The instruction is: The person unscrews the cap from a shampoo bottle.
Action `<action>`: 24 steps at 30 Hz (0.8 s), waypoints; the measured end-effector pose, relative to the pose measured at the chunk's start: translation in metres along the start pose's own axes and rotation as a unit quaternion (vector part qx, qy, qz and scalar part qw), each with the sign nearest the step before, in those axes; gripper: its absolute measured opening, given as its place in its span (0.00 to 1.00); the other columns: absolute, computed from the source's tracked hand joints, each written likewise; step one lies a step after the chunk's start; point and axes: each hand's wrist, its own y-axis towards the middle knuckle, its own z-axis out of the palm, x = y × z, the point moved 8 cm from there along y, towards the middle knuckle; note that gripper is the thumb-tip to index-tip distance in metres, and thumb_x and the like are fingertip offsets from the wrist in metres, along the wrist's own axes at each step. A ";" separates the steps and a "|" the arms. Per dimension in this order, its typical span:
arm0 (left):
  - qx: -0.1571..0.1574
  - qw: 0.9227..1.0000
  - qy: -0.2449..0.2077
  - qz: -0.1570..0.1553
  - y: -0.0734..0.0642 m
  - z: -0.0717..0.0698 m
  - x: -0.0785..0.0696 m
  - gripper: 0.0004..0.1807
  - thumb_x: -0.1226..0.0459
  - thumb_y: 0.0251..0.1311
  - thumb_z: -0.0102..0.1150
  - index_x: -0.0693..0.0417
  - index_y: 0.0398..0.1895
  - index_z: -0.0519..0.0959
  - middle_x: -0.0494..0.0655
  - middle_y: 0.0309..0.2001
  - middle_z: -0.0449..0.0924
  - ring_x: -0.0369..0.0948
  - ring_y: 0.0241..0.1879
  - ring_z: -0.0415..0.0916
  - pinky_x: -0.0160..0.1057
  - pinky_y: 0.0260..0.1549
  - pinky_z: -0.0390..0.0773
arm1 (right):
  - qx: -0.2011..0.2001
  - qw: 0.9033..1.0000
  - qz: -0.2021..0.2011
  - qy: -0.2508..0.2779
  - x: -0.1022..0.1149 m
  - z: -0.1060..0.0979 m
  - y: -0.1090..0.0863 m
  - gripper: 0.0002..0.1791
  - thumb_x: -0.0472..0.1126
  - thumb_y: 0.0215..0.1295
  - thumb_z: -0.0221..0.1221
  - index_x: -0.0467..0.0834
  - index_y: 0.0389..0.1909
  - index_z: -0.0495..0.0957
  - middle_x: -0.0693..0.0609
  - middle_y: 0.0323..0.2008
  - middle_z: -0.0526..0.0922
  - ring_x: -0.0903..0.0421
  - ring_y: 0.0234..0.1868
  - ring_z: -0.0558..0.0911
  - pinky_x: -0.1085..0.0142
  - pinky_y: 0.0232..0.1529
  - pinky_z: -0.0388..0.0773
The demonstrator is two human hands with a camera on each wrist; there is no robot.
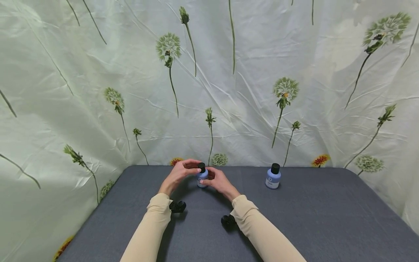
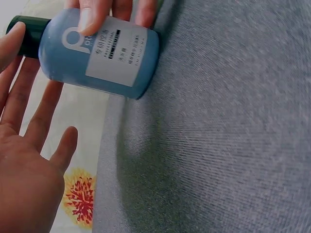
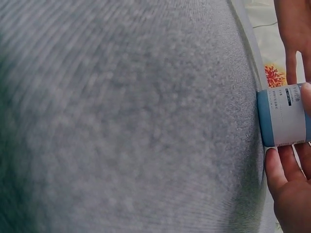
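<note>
One bottle [image 2: 104, 63] (upright): left hand [image 1: 179, 176] pinches the cap [image 2: 37, 38], right hand [image 1: 220, 181] grips below; uneven pressure could tip it.

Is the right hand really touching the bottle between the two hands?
Touching: the left wrist view shows the thumb of the right hand lying on the front of the bottle, with fingers behind it.

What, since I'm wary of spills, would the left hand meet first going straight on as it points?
Most likely the black cap of the blue bottle in the right hand; the thumb of the left hand appears to touch it, though depth beyond is unclear.
</note>
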 end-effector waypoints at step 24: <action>0.007 1.000 0.013 0.005 -0.002 0.009 -0.007 0.20 0.63 0.56 0.71 0.56 0.53 0.82 0.51 0.52 0.81 0.47 0.52 0.76 0.55 0.57 0.69 | 0.012 1.000 0.004 0.010 0.007 -0.010 -0.016 0.30 0.37 0.62 0.67 0.36 0.64 0.72 0.40 0.57 0.78 0.44 0.58 0.76 0.51 0.56 0.73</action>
